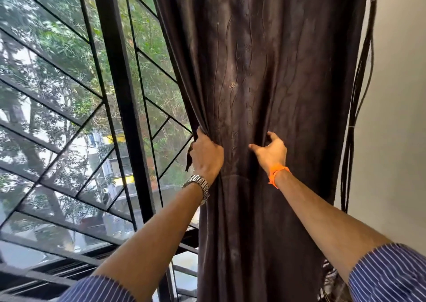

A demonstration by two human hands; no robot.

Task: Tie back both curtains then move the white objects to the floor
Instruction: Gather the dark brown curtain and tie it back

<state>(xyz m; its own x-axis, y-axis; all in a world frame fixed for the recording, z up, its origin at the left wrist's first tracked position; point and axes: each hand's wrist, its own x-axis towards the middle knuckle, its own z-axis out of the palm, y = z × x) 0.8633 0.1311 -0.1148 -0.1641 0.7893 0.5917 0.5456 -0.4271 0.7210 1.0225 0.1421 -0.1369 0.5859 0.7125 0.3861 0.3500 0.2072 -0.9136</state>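
A dark brown curtain point(272, 82) hangs gathered in front of me, to the right of the window. My left hand point(207, 155) grips the curtain's left edge, fingers curled round the fabric. My right hand point(270, 150) is pushed into a fold near the middle of the curtain, thumb stretched out to the left and fingers hooked into the cloth. No white objects are in view.
A window with a black metal grille point(119, 98) fills the left half, trees and a building beyond it. A bundle of dark cords point(356, 108) hangs along the curtain's right edge against a beige wall point(396, 117).
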